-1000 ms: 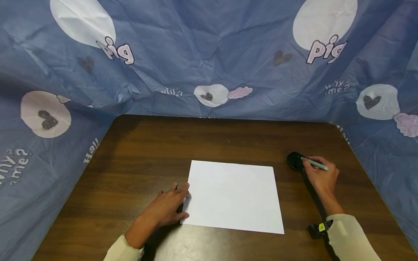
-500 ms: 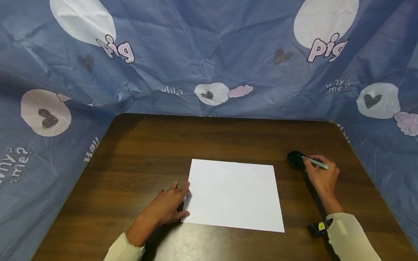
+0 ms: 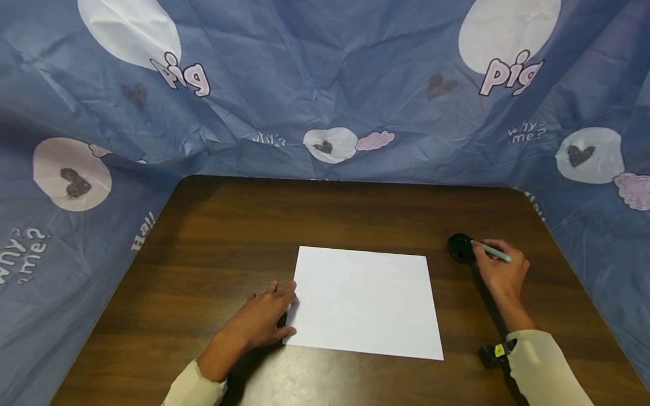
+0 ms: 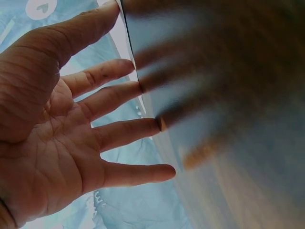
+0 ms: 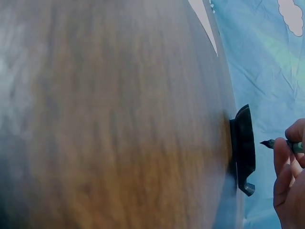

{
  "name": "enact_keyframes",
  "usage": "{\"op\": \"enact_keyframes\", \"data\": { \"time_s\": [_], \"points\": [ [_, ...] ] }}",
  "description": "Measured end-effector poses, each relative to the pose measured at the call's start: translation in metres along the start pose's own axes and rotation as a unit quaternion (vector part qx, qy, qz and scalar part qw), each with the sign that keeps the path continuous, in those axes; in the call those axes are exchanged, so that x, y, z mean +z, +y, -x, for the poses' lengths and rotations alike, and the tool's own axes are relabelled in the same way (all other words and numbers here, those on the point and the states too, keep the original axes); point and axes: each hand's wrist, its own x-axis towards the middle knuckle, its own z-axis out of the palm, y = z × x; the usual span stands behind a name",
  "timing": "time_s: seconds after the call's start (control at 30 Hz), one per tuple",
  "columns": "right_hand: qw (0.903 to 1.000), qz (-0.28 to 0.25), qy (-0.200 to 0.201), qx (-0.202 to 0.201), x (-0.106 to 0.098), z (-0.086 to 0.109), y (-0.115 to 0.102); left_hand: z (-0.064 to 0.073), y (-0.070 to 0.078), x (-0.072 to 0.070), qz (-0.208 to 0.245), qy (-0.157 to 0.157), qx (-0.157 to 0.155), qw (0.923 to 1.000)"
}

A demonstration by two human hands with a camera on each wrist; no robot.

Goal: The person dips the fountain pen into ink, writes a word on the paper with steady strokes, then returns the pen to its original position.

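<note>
In the head view a plain white sheet of paper point(image 3: 363, 301) lies on the table. My left hand point(image 3: 266, 316) rests at its left edge, fingers spread, with thumb and fingertips on the paper's border; the left wrist view shows the palm point(image 4: 52, 152) and the straight fingers. At the right, my right hand point(image 3: 503, 270) pinches a pale green brush pen point(image 3: 496, 254). A small black dish point(image 3: 459, 248) with a raised rim stands just left of that hand. From the right wrist view, the pen's dark pointed tip point(image 5: 267, 143) is close over the dish's open side.
The brown wood-grain table point(image 3: 325, 214) has rounded far corners. A blue printed cloth point(image 3: 315, 84) hangs behind it and along both sides. A small black camera point(image 3: 490, 356) is strapped at the right wrist, near the pale sleeve.
The pen's tip has edged slightly right relative to the black dish. My left hand and the paper stay in place; the whole head view has shifted a little.
</note>
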Motion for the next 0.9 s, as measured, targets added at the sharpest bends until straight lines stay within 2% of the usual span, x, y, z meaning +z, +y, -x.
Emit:
{"op": "enact_keyframes", "data": {
  "time_s": [0.27,0.6,0.9],
  "points": [
    [0.9998,-0.019,0.004,-0.002,0.000,0.000,-0.001,-0.001,0.001,-0.001,-0.004,-0.001,-0.005,1.0000],
    [0.9998,-0.017,0.011,-0.003,0.001,0.001,-0.004,0.000,0.002,-0.002,-0.002,-0.006,-0.005,1.0000],
    [0.9977,-0.031,0.060,-0.001,0.001,0.004,-0.019,0.002,0.002,-0.002,0.006,-0.007,-0.007,0.9999]
  ]
}}
